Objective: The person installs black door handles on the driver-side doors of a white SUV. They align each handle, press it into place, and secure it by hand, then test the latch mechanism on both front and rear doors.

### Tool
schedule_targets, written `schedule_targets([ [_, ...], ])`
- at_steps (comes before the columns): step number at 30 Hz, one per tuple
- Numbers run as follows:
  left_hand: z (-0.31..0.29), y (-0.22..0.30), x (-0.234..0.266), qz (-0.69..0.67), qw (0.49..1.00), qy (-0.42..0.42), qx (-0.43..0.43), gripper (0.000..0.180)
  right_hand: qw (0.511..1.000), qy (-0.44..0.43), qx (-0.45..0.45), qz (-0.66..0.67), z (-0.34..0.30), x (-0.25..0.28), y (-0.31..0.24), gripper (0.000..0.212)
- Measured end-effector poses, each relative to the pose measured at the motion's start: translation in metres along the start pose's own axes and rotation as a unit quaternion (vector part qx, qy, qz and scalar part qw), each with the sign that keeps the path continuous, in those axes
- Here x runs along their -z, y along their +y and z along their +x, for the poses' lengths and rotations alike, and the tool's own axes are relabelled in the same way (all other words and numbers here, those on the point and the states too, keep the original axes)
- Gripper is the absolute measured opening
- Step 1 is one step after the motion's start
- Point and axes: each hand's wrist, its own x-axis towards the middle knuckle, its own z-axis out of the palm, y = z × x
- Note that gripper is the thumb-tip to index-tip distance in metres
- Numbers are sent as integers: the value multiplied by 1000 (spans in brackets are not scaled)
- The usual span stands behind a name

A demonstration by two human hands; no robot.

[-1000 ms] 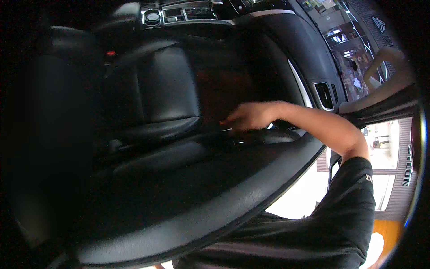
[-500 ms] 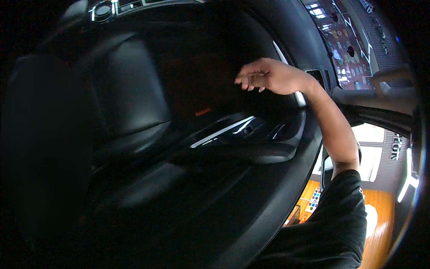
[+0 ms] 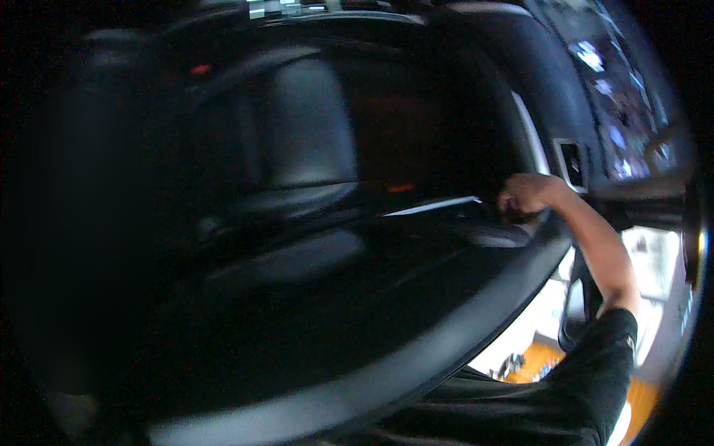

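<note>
Door bars near side; footwell seems passable.

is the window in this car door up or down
Down: the right forearm passes over the top edge of the door, with the right hand on the inner side, near the armrest.

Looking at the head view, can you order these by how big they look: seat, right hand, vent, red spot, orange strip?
Largest to smallest:
1. Seat
2. Right hand
3. Vent
4. Red spot and orange strip: too alike and blurred to rank.
</note>
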Motion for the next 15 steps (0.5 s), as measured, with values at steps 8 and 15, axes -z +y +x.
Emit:
schedule_targets([
  [8, -64, 41, 33, -51, 963, 183, -192, 43, 920, 234, 83, -303, 21, -17, 18, 13],
  [15, -249, 224, 132, -253, 819, 270, -440, 35, 844, 437, 195, -241, 111, -45, 130, 23],
])
